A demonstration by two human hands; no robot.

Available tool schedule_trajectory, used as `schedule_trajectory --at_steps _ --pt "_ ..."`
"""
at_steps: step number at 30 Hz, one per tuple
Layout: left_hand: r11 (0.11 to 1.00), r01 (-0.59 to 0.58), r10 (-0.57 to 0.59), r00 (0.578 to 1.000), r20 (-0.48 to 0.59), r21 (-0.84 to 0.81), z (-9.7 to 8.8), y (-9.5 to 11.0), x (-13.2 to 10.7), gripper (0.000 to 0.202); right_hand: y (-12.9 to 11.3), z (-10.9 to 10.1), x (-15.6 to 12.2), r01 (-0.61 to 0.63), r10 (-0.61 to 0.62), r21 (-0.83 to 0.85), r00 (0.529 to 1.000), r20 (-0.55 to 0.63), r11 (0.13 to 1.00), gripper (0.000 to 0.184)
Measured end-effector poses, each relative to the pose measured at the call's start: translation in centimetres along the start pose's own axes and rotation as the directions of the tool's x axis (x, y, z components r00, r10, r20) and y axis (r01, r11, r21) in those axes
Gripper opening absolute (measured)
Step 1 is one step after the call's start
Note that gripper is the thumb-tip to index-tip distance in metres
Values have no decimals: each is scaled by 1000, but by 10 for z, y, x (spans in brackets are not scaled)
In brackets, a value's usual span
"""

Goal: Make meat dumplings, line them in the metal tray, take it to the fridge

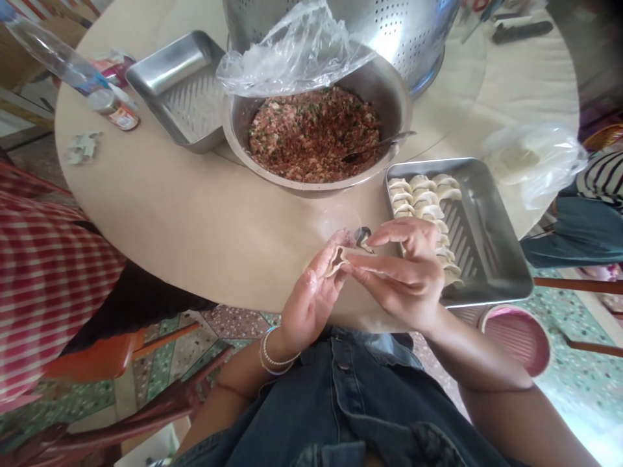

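Close above the table's near edge, my left hand (311,301) cradles a dumpling (335,261), its wrapper folded over with a gap at the near end. My right hand (413,275) pinches the edge of that same wrapper between thumb and finger. The filling inside hardly shows. Just beyond my fingers lies the dark bowl of a spoon (363,235), partly hidden. To the right, a metal tray (506,246) bears rows of folded dumplings (424,196), some covered by my right hand. A large metal bowl (277,178) of minced filling (311,133) stands ahead, with a spoon (379,146) in it.
Plastic film (296,55) drapes over the bowl's far rim, before a perforated metal pot (403,26). An empty-looking metal tray (195,107), a jar (114,109) and a bottle (53,55) stand left. A plastic bag (535,159) lies right. People sit at both sides.
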State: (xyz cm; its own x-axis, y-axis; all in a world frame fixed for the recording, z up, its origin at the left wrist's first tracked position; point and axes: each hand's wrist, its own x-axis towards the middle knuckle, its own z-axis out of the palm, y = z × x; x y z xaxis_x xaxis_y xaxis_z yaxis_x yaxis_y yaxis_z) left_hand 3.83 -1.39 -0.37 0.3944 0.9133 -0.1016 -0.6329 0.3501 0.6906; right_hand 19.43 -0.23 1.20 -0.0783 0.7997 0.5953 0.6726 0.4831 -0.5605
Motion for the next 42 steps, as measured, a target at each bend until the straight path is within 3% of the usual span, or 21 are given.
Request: schedule_trajectory --at_steps 3,9,13,15,17,21,23,28,30,35,39,42 --pt "994 -38 33 998 47 107 -5 -1 -1 47 -1 -1 2 21 -20 -11 999 38 1000 15" --pt "971 -56 54 998 14 234 -11 0 -2 38 -5 1 3 14 -7 -93 997 75 996 3" --pt "963 -49 54 998 -12 264 -13 0 -1 40 -2 2 2 -37 41 -66 998 55 997 28" --pt "974 -36 41 999 -18 222 -13 1 0 40 -1 1 3 -37 42 -43 992 123 998 30" --pt "994 -10 12 1000 -23 106 -11 1 2 45 1 1 4 -24 26 -14 984 179 1000 16" --pt "996 27 -31 998 -46 -85 -2 -4 2 55 2 3 3 -43 34 96 995 92 994 11" --pt "996 -10 5 999 -49 -89 2 -9 -1 54 2 6 3 -66 60 140 997 47 988 12" --pt "994 -89 88 996 -15 -68 8 -12 -6 55 1 13 3 -84 64 209 993 98 974 28" --pt "993 -96 97 995 6 -65 8 -10 -6 54 0 14 3 -69 52 169 993 104 983 31" --pt "992 -118 115 992 59 51 1 -10 -3 56 -3 13 5 -29 19 106 995 100 994 13" --pt "970 -189 173 979 111 154 -9 -16 -1 59 -6 12 6 80 -85 65 994 75 995 8" --pt "949 -217 192 973 126 228 -14 -17 1 55 -7 12 5 151 -146 -54 985 88 987 6"
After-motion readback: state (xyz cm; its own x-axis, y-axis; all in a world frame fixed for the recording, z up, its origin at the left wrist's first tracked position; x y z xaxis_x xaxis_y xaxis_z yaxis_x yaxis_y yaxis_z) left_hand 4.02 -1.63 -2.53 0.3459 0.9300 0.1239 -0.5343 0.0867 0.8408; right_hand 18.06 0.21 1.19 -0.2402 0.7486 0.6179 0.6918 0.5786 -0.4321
